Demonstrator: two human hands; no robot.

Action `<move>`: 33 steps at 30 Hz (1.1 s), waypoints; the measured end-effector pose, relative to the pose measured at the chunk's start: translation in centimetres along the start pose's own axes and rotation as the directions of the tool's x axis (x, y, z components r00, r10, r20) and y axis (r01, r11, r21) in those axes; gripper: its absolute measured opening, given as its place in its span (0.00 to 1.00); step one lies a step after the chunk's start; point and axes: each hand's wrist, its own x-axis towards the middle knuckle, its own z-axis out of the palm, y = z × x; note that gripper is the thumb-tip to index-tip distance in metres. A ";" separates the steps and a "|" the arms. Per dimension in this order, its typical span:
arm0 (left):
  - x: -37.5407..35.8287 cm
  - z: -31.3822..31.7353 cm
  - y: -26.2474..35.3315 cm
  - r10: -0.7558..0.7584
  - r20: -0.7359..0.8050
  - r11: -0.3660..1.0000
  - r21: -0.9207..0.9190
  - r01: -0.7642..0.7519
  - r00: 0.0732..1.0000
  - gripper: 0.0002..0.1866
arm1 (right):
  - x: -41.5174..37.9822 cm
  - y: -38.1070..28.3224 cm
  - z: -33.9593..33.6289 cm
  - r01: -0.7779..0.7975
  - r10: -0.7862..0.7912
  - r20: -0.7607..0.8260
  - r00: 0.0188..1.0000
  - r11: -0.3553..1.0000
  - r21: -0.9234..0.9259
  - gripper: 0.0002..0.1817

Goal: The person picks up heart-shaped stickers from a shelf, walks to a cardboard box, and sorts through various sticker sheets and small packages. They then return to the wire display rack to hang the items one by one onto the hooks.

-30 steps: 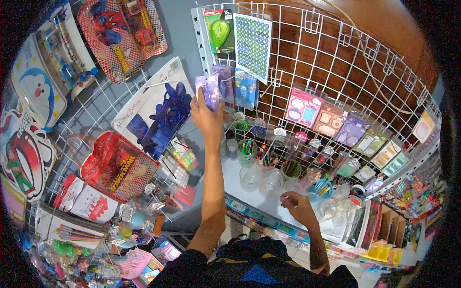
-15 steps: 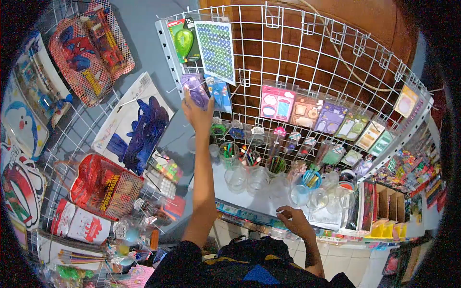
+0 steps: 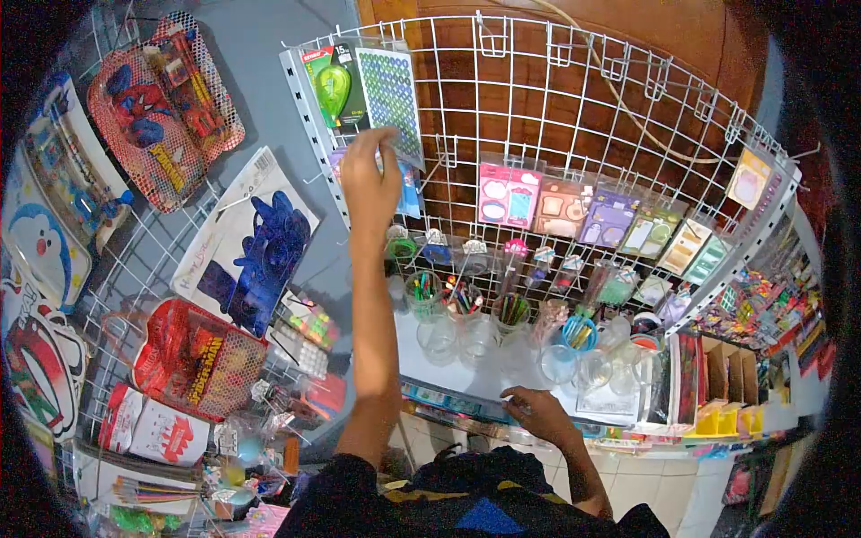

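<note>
"So, where is the purple pack (image 3: 336, 162) hung?"

"At eleven o'clock, partly hidden by the left hand (image 3: 370, 179). Its fingers are raised and bent; whether anything is gripped cannot be told."

"And the right hand (image 3: 540, 414)?"

"Held at five o'clock, fingers loosely open, nothing seen gripped. Packs are probably hung on the rack (image 3: 308, 114) so fronts can be seen."

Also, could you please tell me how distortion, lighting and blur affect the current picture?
In the head view, fisheye distortion bows the wire rack, the corners go black, highlights glint on the clear cups, a soft shadow dims the white counter, and the raised left hand looks slightly blurred.
</note>
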 end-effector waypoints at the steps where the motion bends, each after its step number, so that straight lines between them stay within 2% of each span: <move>1: 0.5 0.8 -0.9 -0.014 0.058 0.999 0.031 0.012 0.998 0.08 | -0.2 0.0 0.3 -0.001 0.001 0.013 1.000 1.000 0.007 0.15; 2: 0.9 1.5 -1.9 -0.028 0.114 0.998 0.061 0.021 0.993 0.09 | -0.4 0.1 0.7 -0.002 0.001 0.023 1.000 1.000 0.013 0.16; 3: 1.0 2.4 -3.7 0.050 0.184 0.994 0.083 -0.066 0.982 0.13 | -0.5 0.3 1.0 -0.002 0.001 0.030 1.000 1.000 0.019 0.16; 6: 0.8 3.4 -4.6 0.034 0.329 0.959 0.254 -0.123 0.944 0.18 | -1.2 2.4 2.4 0.052 -0.052 0.021 0.998 0.999 0.004 0.18; 7: 0.7 3.8 -5.2 0.005 0.371 0.976 0.202 -0.086 0.929 0.21 | -1.4 3.3 2.8 0.052 -0.052 0.037 0.998 0.999 0.003 0.19; 10: 0.4 4.0 -4.4 0.030 0.346 0.956 0.265 -0.128 0.938 0.21 | -1.9 3.7 3.1 0.082 -0.082 0.001 0.997 0.996 -0.019 0.19; 11: 0.3 3.8 -4.2 0.109 0.302 0.961 0.212 -0.178 0.947 0.19 | -2.1 3.7 2.9 0.084 -0.084 -0.010 0.996 0.996 -0.014 0.19; 13: 0.4 2.8 -3.1 0.131 0.270 0.976 0.133 -0.171 0.954 0.17 | -2.2 3.3 2.3 0.092 -0.092 -0.036 0.995 0.996 -0.003 0.18; 15: 0.5 1.1 -0.9 0.148 0.216 0.986 0.041 -0.161 0.965 0.14 | -2.1 2.1 0.7 0.035 -0.035 -0.023 0.999 0.999 -0.004 0.17; 16: 0.6 0.2 0.3 0.159 0.190 0.983 0.064 -0.174 0.969 0.13 | -1.9 1.6 -0.1 0.004 -0.004 -0.016 1.000 1.000 -0.006 0.16; 17: 0.7 -0.7 1.6 0.169 0.164 0.979 0.086 -0.185 0.972 0.12 | -1.8 1.4 -0.6 0.023 -0.017 -0.081 0.997 0.997 0.068 0.13; 20: -0.6 -3.5 5.2 0.121 0.056 0.981 0.145 -0.128 0.991 0.10 | -0.1 1.5 -2.8 0.161 -0.159 -0.291 0.943 0.987 -0.020 0.11; 22: -2.8 -4.8 7.1 0.114 -0.081 0.992 0.062 -0.109 0.990 0.09 | 0.5 0.6 -5.5 0.072 -0.058 -0.377 0.925 0.997 0.024 0.10; 23: -4.5 -5.7 8.0 0.023 -0.065 0.999 0.033 -0.021 0.998 0.08 | 0.4 0.5 -7.0 0.022 0.000 -0.422 0.907 0.999 0.048 0.10; 24: -6.4 -6.7 8.7 -0.068 -0.042 0.998 0.006 0.068 0.997 0.07 | 0.9 1.2 -8.1 0.186 -0.136 -0.554 0.821 0.982 0.034 0.07; 25: -9.0 -7.2 9.0 -0.167 -0.065 0.980 -0.118 0.159 0.984 0.06 | 1.0 1.3 -9.8 0.129 -0.119 -0.628 0.769 0.991 -0.031 0.07; 26: -11.8 -7.5 8.8 -0.266 -0.072 0.941 -0.236 0.243 0.961 0.04 | 1.4 2.1 -11.5 0.145 -0.115 -0.696 0.709 0.989 -0.016 0.08; 27: -14.6 -7.9 8.6 -0.302 -0.072 0.919 -0.288 0.270 0.951 0.04 | 1.5 2.3 -13.4 0.061 -0.097 -0.785 0.612 0.995 -0.075 0.09; 28: -17.1 -8.0 8.4 -0.338 -0.072 0.894 -0.337 0.296 0.938 0.04 | 1.5 2.6 -15.4 0.118 -0.055 -0.829 0.556 0.993 0.014 0.11; 29: -19.0 -7.5 8.6 -0.348 -0.069 0.865 -0.407 0.292 0.935 0.04 | 1.8 4.5 -17.4 -0.022 -0.011 -0.872 0.490 0.999 -0.026 0.12; 30: -20.5 -7.3 8.8 -0.360 -0.062 0.831 -0.474 0.290 0.931 0.04 | 1.8 4.3 -19.1 0.012 -0.003 -0.923 0.386 1.000 0.002 0.13; 31: -21.6 -7.6 8.9 -0.338 0.020 0.863 -0.391 0.319 0.941 0.04 | 1.4 4.4 -20.7 -0.037 -0.054 -0.947 0.318 0.997 -0.070 0.12; 33: -23.2 -7.9 9.1 -0.306 0.175 0.917 -0.210 0.339 0.936 0.05 | 1.8 6.9 -23.6 -0.030 -0.069 -0.975 0.211 0.997 -0.078 0.12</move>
